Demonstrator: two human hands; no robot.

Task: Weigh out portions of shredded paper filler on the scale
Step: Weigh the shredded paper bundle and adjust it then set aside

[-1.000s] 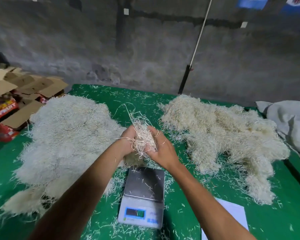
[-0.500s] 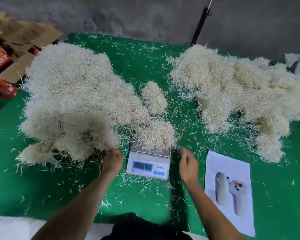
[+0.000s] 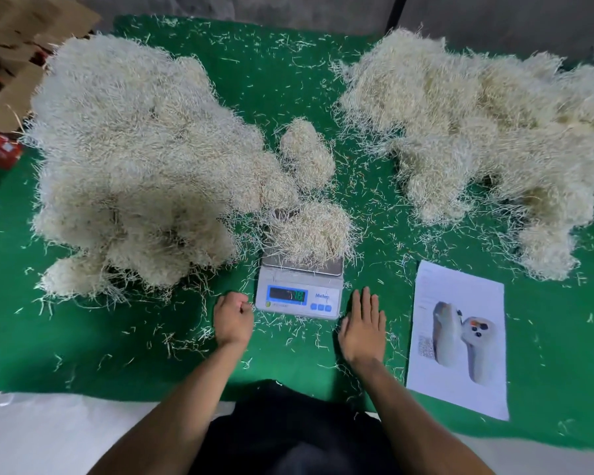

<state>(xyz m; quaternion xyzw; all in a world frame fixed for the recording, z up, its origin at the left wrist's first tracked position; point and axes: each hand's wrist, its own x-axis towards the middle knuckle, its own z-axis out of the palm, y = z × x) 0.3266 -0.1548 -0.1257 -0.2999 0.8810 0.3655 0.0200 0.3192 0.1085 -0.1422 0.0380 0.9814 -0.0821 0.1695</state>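
Shredded paper portion point(image 3: 311, 231) sat on the scale point(image 3: 299, 296), straight ahead between both hands; left hand point(image 3: 233, 320) curled empty beside it, right hand point(image 3: 362, 329) flat, equally near.

A clump of shredded paper point(image 3: 311, 231) sits on the scale point(image 3: 299, 296) near the front edge of the green table point(image 3: 546, 389). The left hand point(image 3: 233, 319), fingers curled and holding nothing, and the flat right hand point(image 3: 362, 325) rest on the table either side of the scale. Large filler piles point(image 3: 134, 159) lie toward the left and right edges, and a printed sheet point(image 3: 458, 341) lies right of the right hand.
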